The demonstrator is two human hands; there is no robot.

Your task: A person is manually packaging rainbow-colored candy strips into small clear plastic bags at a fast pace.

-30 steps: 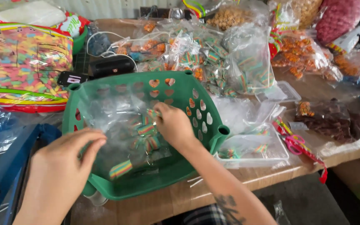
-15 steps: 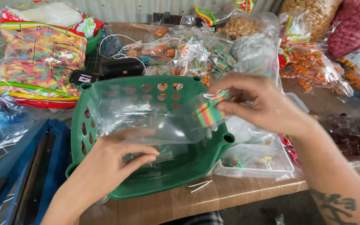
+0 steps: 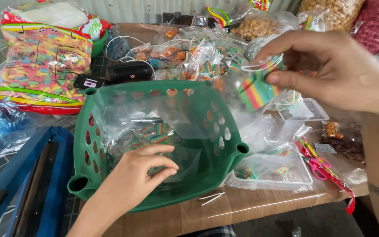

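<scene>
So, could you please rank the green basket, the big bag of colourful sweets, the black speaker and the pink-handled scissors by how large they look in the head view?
1. Green basket, largest.
2. Bag of colourful sweets; it lies farther back, so the gap is unsure.
3. Black speaker.
4. Pink-handled scissors, smallest, though close to the speaker.

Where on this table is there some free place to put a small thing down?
Bare wood shows only along the near table edge, in front of the green basket and the clear tray. A smaller patch lies right of the lidded box. Behind the basket, candy bags crowd everything.
</scene>
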